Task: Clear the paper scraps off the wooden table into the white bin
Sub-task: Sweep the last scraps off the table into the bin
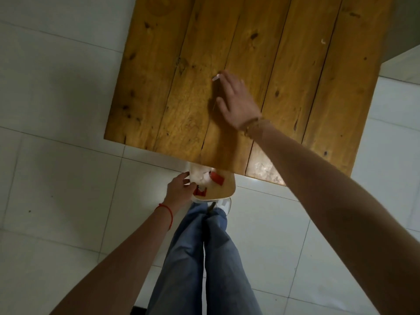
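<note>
My right hand [234, 98] lies flat on the wooden table [284, 64], fingers together, with a small white paper scrap [216, 77] at its fingertips. Another tiny white scrap [323, 41] lies far right on the table. My left hand [179, 190] grips the rim of the white bin [193, 176], held just below the table's near edge. White and red paper scraps [212, 179] lie inside the bin.
The table stands on a white tiled floor [56, 178]. My legs in blue jeans [204, 258] and a white shoe [223, 204] are under the bin. A grey wall corner [404, 26] is at the far right.
</note>
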Action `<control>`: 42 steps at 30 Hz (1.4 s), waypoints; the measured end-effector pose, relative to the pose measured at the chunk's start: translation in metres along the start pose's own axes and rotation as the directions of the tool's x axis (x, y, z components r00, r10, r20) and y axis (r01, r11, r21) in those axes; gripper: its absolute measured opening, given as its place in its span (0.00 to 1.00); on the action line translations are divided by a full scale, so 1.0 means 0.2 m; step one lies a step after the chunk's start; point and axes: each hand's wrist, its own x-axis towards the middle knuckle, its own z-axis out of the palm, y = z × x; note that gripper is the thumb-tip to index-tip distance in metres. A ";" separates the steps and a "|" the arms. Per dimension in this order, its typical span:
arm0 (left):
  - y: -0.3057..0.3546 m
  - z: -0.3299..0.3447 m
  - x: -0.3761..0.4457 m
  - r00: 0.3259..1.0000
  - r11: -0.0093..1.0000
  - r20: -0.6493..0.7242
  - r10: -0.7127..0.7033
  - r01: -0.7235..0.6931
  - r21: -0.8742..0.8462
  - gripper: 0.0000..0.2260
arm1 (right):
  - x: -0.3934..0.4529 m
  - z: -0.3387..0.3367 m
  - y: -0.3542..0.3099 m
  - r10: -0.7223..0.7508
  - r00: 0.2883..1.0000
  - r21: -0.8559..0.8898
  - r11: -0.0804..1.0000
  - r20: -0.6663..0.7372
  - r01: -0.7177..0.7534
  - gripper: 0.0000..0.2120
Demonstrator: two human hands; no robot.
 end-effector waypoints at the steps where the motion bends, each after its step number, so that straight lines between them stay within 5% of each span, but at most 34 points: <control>1: 0.00 0.00 0.01 1.000 1.000 -0.002 0.003 -0.003 0.014 0.19 | 0.06 -0.01 0.00 0.014 1.000 -0.027 1.000 0.018 -0.013 0.30; 7: -0.02 -0.02 0.03 1.000 1.000 -0.010 0.008 -0.008 0.012 0.17 | 0.06 0.06 -0.03 -0.021 0.990 -0.092 0.995 0.142 0.034 0.30; 16: -0.04 -0.02 0.00 1.000 1.000 0.011 0.015 -0.015 -0.024 0.16 | -0.74 0.38 -0.18 -0.313 0.896 -0.031 0.940 0.315 0.339 0.30; 21: -0.09 0.00 -0.07 1.000 0.999 0.020 0.006 -0.005 -0.036 0.15 | -1.01 0.47 -0.24 -0.368 0.871 0.071 0.928 0.325 0.366 0.29; 24: -0.12 0.00 -0.14 1.000 1.000 0.005 -0.001 0.001 -0.009 0.15 | -1.11 0.43 -0.26 -0.260 0.942 0.211 0.953 0.210 0.217 0.28; 27: -0.14 0.00 -0.24 1.000 1.000 -0.002 -0.018 0.018 -0.018 0.15 | -1.20 0.37 -0.26 0.032 0.994 0.325 0.943 0.109 -0.066 0.26; 30: -0.14 -0.01 -0.35 1.000 1.000 -0.005 -0.014 0.014 -0.027 0.16 | -1.29 0.31 -0.26 0.325 0.938 0.435 0.832 0.122 -0.345 0.25; 34: -0.08 -0.03 -0.51 1.000 1.000 -0.006 0.018 -0.018 -0.001 0.16 | -1.39 0.22 -0.29 0.475 0.804 0.509 0.622 0.358 -0.594 0.23; 42: 0.18 -0.07 -0.76 0.987 0.987 0.014 0.162 -0.162 0.007 0.15 | -1.53 -0.04 -0.38 0.494 0.805 0.645 0.505 0.329 -0.574 0.20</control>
